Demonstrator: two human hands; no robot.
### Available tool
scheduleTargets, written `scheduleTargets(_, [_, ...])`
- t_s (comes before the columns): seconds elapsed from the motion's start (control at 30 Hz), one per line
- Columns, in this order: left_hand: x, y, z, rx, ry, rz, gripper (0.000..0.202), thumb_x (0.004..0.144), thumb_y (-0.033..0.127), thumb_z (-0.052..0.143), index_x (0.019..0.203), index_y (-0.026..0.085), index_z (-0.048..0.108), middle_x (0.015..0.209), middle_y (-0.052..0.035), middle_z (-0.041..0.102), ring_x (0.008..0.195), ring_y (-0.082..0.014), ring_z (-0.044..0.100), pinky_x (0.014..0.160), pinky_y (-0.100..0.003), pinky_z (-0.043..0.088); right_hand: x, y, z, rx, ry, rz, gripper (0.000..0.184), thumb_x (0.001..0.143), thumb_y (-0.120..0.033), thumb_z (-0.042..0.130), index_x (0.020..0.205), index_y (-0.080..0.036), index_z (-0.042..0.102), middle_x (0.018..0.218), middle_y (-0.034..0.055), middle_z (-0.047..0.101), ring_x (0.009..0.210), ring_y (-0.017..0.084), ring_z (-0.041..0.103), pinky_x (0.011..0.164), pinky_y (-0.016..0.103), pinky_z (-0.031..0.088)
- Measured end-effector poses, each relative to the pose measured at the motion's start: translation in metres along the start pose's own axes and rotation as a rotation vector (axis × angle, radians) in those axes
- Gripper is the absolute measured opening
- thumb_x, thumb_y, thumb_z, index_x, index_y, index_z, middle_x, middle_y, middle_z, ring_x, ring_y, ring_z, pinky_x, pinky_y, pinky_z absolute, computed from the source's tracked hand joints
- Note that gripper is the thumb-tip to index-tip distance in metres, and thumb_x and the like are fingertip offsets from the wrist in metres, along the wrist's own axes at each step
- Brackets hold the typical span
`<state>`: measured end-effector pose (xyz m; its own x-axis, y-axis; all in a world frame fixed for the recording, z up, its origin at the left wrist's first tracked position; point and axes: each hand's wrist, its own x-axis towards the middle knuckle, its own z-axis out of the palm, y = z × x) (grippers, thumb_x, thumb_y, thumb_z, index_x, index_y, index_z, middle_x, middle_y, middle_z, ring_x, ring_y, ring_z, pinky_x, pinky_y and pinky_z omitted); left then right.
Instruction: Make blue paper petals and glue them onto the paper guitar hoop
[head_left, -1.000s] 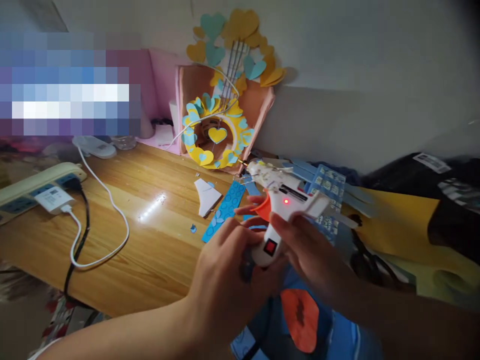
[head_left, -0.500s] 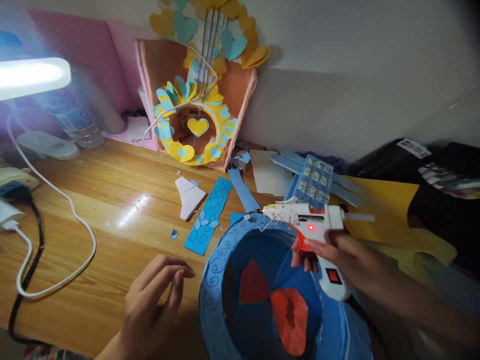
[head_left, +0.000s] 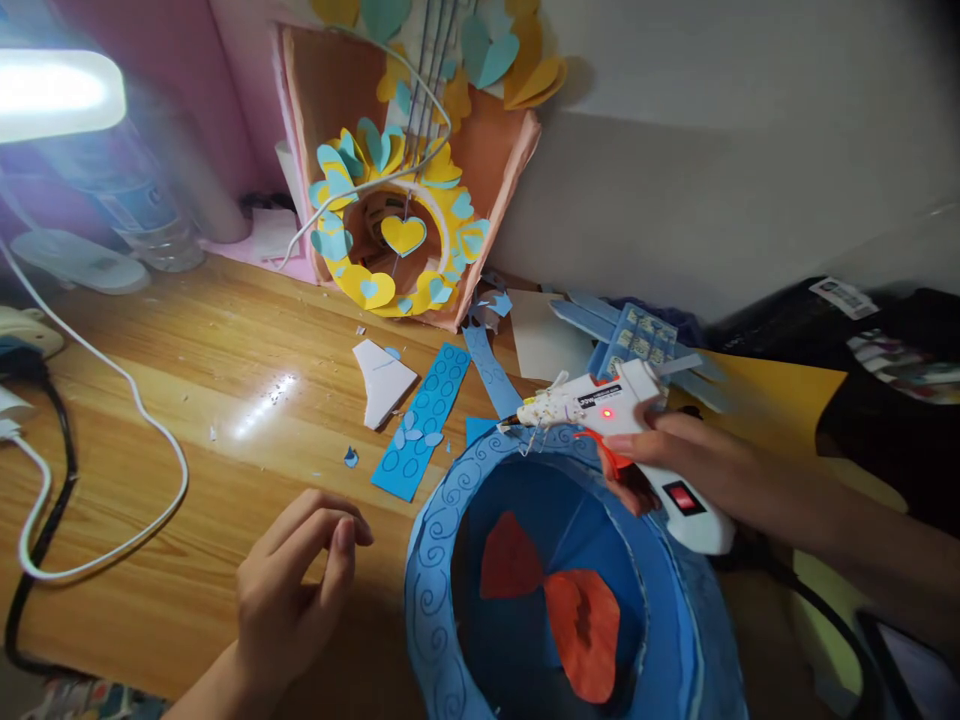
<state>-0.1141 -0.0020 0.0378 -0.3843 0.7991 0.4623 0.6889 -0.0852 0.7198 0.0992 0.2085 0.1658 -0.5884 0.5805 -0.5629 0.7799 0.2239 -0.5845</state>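
R grip (head_left: 667, 438) is pinching white glue gun (head_left: 628, 396) by its handle, fingers bending round near orange trigger (head_left: 616, 460). Gun is pointing L; nozzle (head_left: 511, 421) is sitting at far edge of round blue piece (head_left: 433, 580), tip contact unclear. Red LED (head_left: 607, 413) is glowing on gun body; red switch (head_left: 682, 497) is showing lower down on handle.

L grip (head_left: 292, 585) is staying loose: fingers half-curled, thumb near index, over tabletop (head_left: 172, 630), L of blue pc & apart from it. Can't tell if it's touching tabletop.

Blue pc is standing front-centre, opening facing up, swirl-drawn band running round its rim; 2 orange-red shapes (head_left: 592, 640) are showing inside.

Beyond it, blue strip w/ drawn ovals (head_left: 424, 425) is lying flat; white offcut (head_left: 382, 382) is lying just L of strip. Heart-trimmed box (head_left: 491, 170) is standing at back near wall, yellow heart (head_left: 403, 236) hanging in its ring. Yellow sheet (head_left: 784, 390) is lying back R. Lamp (head_left: 60, 95) is shining upper L.
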Motion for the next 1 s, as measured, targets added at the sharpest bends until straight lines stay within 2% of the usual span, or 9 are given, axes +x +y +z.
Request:
scheduleTargets(0.1, [0.0,0.0,0.0,-0.015,-0.006,-0.002,0.022,0.085,0.007,0.044,0.07,0.02,0.054,0.066,-0.0008,0.058,0.061,-0.0119,0.057,0.053,-0.022,0.046,-0.001,-0.003,-0.002,0.006,-0.043,0.04,0.048,0.083,-0.056,0.036,0.055,-0.022,0.055,0.06,0.0002,0.055,0.059,0.016,0.052,0.062,0.03,0.042])
scheduleTargets(0.27, [0.0,0.0,-0.001,-0.027,-0.005,0.0,0.022,0.084,0.004,0.045,0.07,0.02,0.053,0.067,-0.0001,0.057,0.062,-0.0116,0.057,0.054,-0.022,0.045,0.001,-0.002,-0.005,-0.022,-0.056,0.026,0.05,0.083,-0.059,0.036,0.055,-0.022,0.055,0.06,0.0007,0.055,0.057,0.017,0.05,0.058,0.031,0.039])
scheduleTargets(0.4, [-0.001,-0.001,-0.001,-0.039,0.004,0.0,0.023,0.083,0.003,0.044,0.071,0.02,0.053,0.068,0.0004,0.057,0.062,-0.0112,0.056,0.055,-0.022,0.044,0.004,-0.002,-0.006,-0.02,-0.072,0.05,0.049,0.085,-0.054,0.035,0.054,-0.021,0.052,0.059,0.0007,0.054,0.059,0.017,0.05,0.06,0.032,0.038])
scheduleTargets(0.53, [-0.002,-0.002,-0.001,-0.049,0.004,-0.007,0.023,0.084,0.003,0.044,0.071,0.02,0.053,0.068,0.0002,0.057,0.063,-0.0115,0.056,0.056,-0.022,0.045,0.004,-0.005,-0.006,-0.043,-0.084,0.032,0.052,0.086,-0.057,0.033,0.054,-0.02,0.051,0.058,0.0002,0.051,0.057,0.016,0.048,0.059,0.031,0.037])
scheduleTargets(0.7, [-0.001,-0.004,0.0,-0.044,0.036,0.026,0.024,0.083,0.002,0.046,0.069,0.018,0.055,0.067,0.0013,0.056,0.061,-0.0095,0.056,0.054,-0.021,0.044,0.005,-0.001,-0.008,-0.064,-0.071,0.067,0.055,0.085,-0.061,0.033,0.052,-0.02,0.05,0.054,-0.0021,0.045,0.053,0.013,0.045,0.055,0.028,0.035])
scheduleTargets(1.0, [-0.003,-0.006,0.0,-0.057,0.052,0.047,0.024,0.084,0.001,0.045,0.068,0.017,0.054,0.067,0.0011,0.055,0.061,-0.0078,0.055,0.055,-0.019,0.043,0.006,0.007,-0.011,-0.006,-0.025,0.074,0.053,0.083,-0.062,0.039,0.052,-0.02,0.051,0.055,-0.0028,0.05,0.055,0.013,0.047,0.058,0.028,0.035])
